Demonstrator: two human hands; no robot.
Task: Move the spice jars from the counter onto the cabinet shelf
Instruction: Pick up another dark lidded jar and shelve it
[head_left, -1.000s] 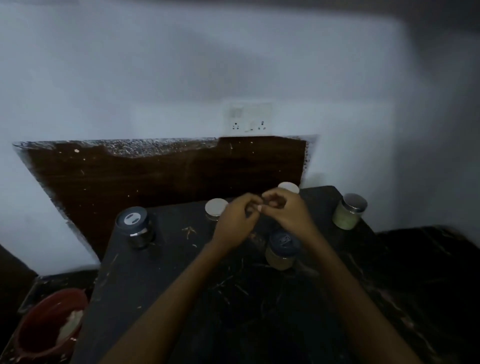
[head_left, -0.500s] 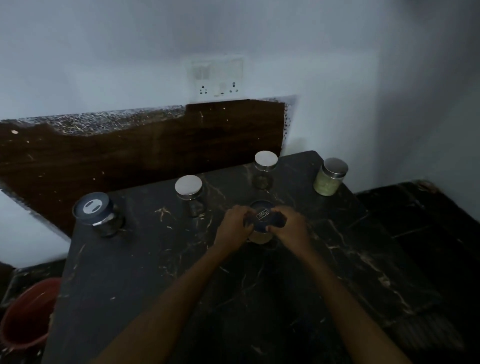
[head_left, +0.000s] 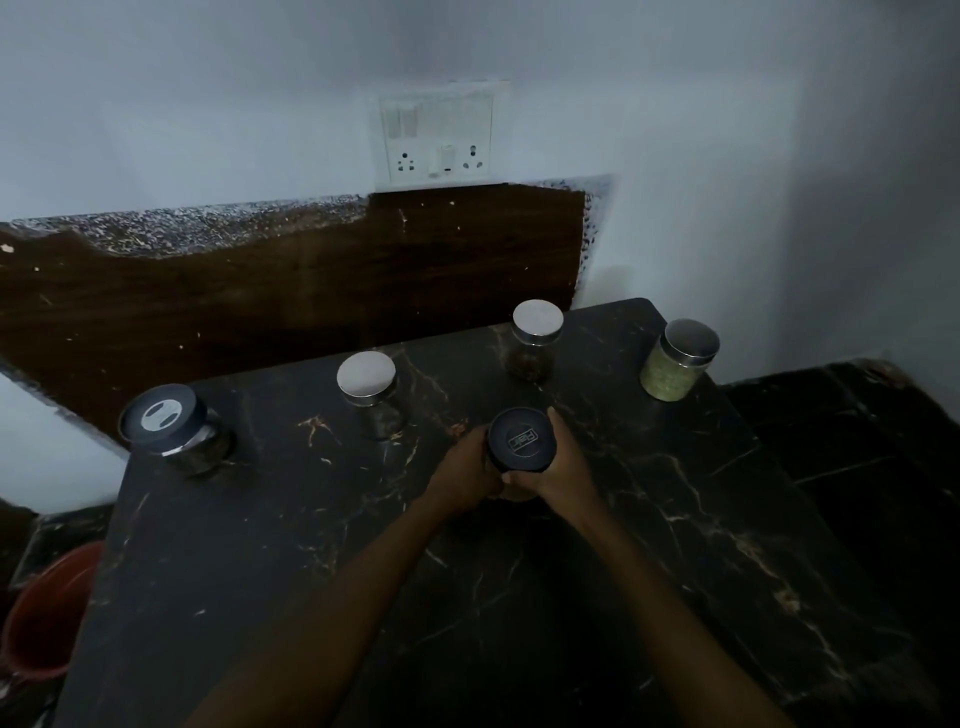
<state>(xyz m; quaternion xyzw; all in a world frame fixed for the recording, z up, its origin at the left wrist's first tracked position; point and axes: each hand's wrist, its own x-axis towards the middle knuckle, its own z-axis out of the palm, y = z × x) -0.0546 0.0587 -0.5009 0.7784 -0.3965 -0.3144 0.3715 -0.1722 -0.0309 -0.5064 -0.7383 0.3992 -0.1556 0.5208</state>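
Dark-lidded jar (head_left: 521, 439) upright, lid up, between left hand (head_left: 466, 469) and right hand (head_left: 565, 467).

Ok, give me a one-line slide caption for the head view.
A dark-lidded spice jar gripped by the left hand and right hand at the black marble counter.

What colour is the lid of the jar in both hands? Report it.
Dark navy lid, small pale label on top; head view.
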